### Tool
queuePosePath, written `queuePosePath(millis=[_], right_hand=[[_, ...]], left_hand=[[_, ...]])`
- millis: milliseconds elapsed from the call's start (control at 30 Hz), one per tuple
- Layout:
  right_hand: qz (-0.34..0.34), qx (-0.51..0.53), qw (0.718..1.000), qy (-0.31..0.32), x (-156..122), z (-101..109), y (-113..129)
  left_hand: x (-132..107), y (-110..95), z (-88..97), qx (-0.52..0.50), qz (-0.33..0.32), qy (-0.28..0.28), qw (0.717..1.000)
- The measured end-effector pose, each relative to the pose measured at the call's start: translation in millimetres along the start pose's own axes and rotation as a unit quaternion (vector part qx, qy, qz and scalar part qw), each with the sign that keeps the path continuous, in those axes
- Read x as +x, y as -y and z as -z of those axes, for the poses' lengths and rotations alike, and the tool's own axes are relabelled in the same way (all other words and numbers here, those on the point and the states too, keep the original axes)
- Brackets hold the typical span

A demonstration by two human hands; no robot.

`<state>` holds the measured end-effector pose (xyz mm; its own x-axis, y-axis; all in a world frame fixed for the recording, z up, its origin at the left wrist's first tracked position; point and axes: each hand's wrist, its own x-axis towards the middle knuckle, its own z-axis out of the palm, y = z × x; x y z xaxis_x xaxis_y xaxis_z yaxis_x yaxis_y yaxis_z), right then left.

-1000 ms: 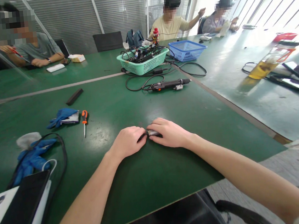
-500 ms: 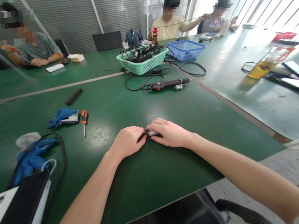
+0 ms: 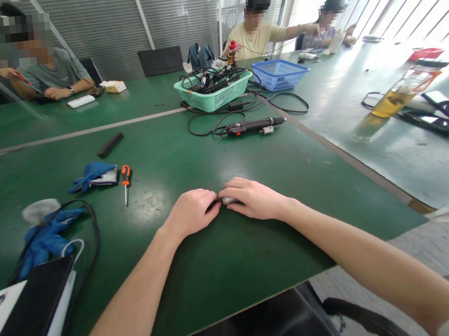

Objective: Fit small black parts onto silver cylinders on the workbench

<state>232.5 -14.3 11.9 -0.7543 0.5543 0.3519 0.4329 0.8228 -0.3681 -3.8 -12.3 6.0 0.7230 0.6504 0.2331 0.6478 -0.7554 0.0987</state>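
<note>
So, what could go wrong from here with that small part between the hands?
The small metal part, pinched between the left hand and right hand, is largely hidden by the fingers and could slip onto the smooth table. The thin dark wire beside it might also get strained if the hands pull apart.

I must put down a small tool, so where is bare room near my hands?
Bare green tabletop lies below your left hand and right hand, between your forearms. Another lies right of the right hand, before the table edge. Lower left is crowded: blue glove, black cable, white device.
</note>
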Motion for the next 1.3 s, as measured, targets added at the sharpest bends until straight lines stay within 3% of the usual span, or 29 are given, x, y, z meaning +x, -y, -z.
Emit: queuePosePath(millis=[333,1067,1300], right_hand=[[0.033,-0.008,0.999,0.028,-2.4,4.5,-0.3],[0.01,-0.047,0.997,0.061,-4.6,14.0,5.7],[-0.012,-0.131,0.987,0.087,-6.5,22.2,4.4]], left_hand=[[0.4,0.0,0.3,-0.008,0.001,0.005,1.0],[0.4,-4.2,5.8,-0.023,0.013,0.009,1.0],[-0.8,-5.0,4.7,-0.023,0.017,0.011,1.0]])
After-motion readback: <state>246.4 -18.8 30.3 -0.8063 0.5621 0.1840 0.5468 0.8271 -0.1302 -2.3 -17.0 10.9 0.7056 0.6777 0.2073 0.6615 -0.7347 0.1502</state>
